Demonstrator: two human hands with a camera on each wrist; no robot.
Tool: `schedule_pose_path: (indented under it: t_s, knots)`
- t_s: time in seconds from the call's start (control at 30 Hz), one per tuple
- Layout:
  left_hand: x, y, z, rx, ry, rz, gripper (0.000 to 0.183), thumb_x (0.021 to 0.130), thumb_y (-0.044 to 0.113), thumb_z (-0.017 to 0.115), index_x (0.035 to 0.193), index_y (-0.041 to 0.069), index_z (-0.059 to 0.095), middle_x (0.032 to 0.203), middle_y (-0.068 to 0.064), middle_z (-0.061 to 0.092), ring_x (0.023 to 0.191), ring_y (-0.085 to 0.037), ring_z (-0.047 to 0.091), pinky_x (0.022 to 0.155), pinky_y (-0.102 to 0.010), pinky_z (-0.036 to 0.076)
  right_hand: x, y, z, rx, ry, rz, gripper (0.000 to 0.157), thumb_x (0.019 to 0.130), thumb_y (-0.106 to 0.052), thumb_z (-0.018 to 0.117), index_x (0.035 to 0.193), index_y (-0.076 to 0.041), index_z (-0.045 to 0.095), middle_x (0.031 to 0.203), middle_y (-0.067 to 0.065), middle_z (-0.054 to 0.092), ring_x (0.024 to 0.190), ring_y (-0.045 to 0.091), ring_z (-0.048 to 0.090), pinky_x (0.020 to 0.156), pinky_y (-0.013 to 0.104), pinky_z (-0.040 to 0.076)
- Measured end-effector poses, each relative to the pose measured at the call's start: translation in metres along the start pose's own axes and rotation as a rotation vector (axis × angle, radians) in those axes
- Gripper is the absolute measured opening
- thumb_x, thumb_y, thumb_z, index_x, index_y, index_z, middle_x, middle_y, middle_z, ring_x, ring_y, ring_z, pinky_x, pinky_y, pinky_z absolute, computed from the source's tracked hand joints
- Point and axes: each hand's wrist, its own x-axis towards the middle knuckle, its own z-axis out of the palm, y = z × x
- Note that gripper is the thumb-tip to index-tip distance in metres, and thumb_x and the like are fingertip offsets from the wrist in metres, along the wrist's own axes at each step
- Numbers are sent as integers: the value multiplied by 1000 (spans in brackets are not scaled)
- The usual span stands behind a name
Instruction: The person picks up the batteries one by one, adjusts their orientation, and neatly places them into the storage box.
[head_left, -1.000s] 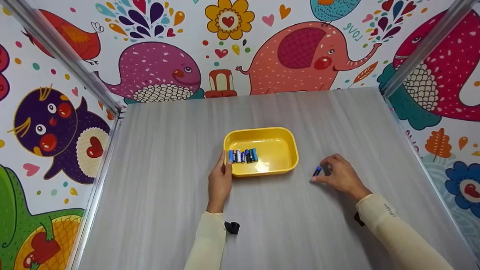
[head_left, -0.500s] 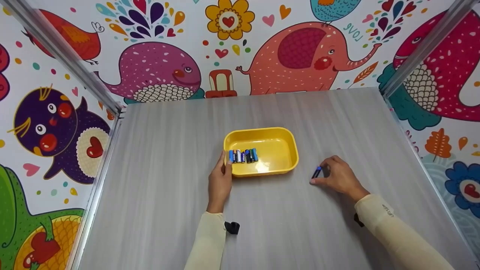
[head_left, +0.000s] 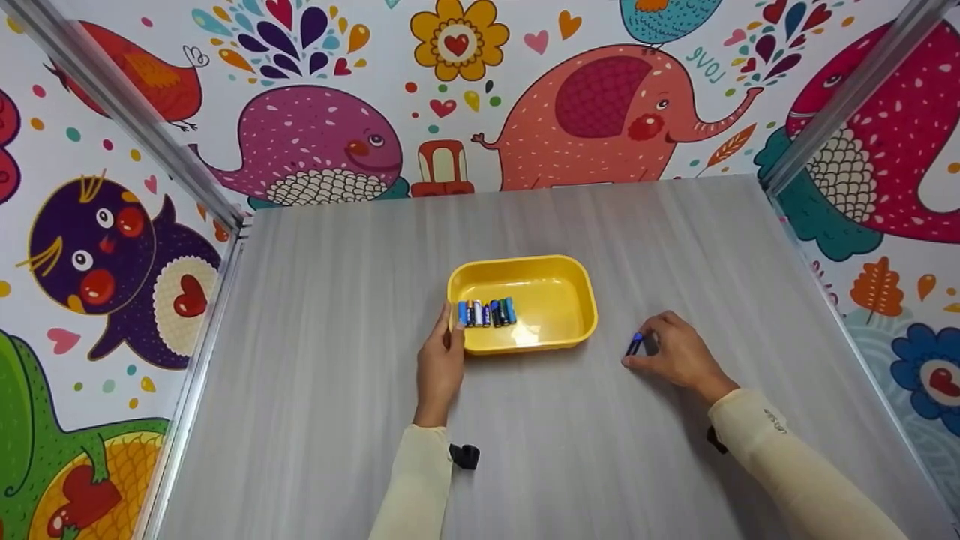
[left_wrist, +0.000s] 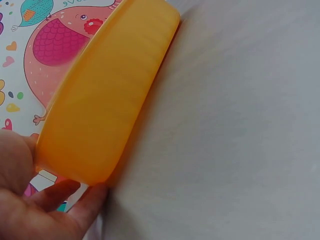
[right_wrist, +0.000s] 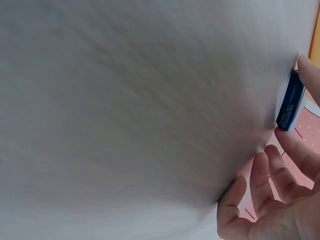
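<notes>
A yellow plastic tray (head_left: 559, 347) stands near the middle of the table, with several batteries (head_left: 486, 312) lined up side by side in its left part. My left hand (head_left: 441, 367) grips the tray's left end, thumb over the rim and fingers against the outer wall; the left wrist view shows the fingers under the tray's wall (left_wrist: 95, 110). To the right of the tray, my right hand (head_left: 679, 352) pinches a dark blue battery (head_left: 634, 343) by its two ends. In the right wrist view this battery (right_wrist: 291, 101) lies between thumb and index finger, at the tabletop.
The grey wood-grain table (head_left: 337, 337) spreads around the tray. Cartoon-printed walls (head_left: 450, 97) rise at the back and both sides, with metal posts (head_left: 135, 112) at the corners. A black wrist camera piece (head_left: 465, 455) sticks out beside the left sleeve.
The right hand stays almost in place; its fingers and the battery between them have shifted only slightly. The left hand and tray have not moved.
</notes>
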Motion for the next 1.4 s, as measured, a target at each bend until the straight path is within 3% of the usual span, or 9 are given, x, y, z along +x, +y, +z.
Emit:
schedule_pose_path:
  t_s: [0.17, 0.33, 0.63, 0.83, 1.07, 1.4]
  knots:
    - [-1, 1, 0, -8, -3, -4, 54, 107, 36, 53, 159, 33, 36, 162, 11, 40, 150, -15, 38, 119, -40, 40, 0, -2, 1, -1, -10, 1, 53, 73, -43, 91, 104, -6, 68, 107, 10, 59, 87, 23, 54, 79, 41, 51]
    - [-2, 2, -1, 5, 9, 35, 54, 107, 34, 54, 159, 30, 38, 160, 5, 43, 141, -16, 48, 113, -41, 47, 1, -4, 2, 9, -6, -20, 50, 72, -43, 92, 101, -9, 68, 106, 9, 59, 86, 22, 54, 78, 39, 50]
    - [-1, 3, -2, -6, 4, 23, 54, 107, 34, 54, 158, 31, 38, 160, 8, 42, 148, -15, 39, 118, -41, 41, 3, -10, 2, 35, 5, -35, 51, 73, -44, 91, 103, -10, 66, 103, 6, 58, 85, 19, 53, 75, 35, 49]
    - [-1, 2, -2, -4, 7, 24, 54, 107, 35, 53, 158, 30, 38, 160, 8, 42, 148, -15, 40, 118, -40, 41, 9, -15, 1, 80, 65, -60, 50, 71, -38, 93, 103, -10, 66, 102, 5, 59, 85, 19, 55, 76, 35, 51]
    - [-2, 3, -2, -7, 7, 19, 54, 107, 34, 53, 159, 30, 37, 161, 9, 41, 149, -16, 39, 119, -41, 40, 21, -25, -6, 158, 153, -113, 47, 72, -30, 92, 105, -8, 65, 107, 9, 63, 88, 25, 62, 78, 41, 57]
    - [-2, 1, -3, -7, 3, 15, 55, 107, 37, 54, 159, 29, 38, 160, 4, 44, 147, -18, 42, 117, -43, 42, 39, -52, -13, 240, 167, -185, 50, 74, -31, 92, 109, -10, 65, 110, 8, 63, 95, 30, 65, 81, 50, 60]
